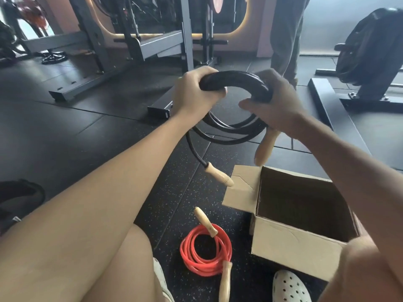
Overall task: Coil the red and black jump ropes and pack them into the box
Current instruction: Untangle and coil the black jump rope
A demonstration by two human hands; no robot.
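Both hands hold the black jump rope up in front of me as a round coil. My left hand grips the coil's top left. My right hand grips its right side. Loose loops sag below the hands. One wooden handle dangles on the left, another hangs under my right hand, just above the box. The red jump rope lies coiled on the floor with its two wooden handles. The open cardboard box stands to the right of it, and nothing shows inside.
Dark speckled rubber floor mats all around. Steel rack frames stand ahead on the left, a weight stand at the right. A person's legs stand behind the coil. My knees and white perforated shoes are at the bottom edge.
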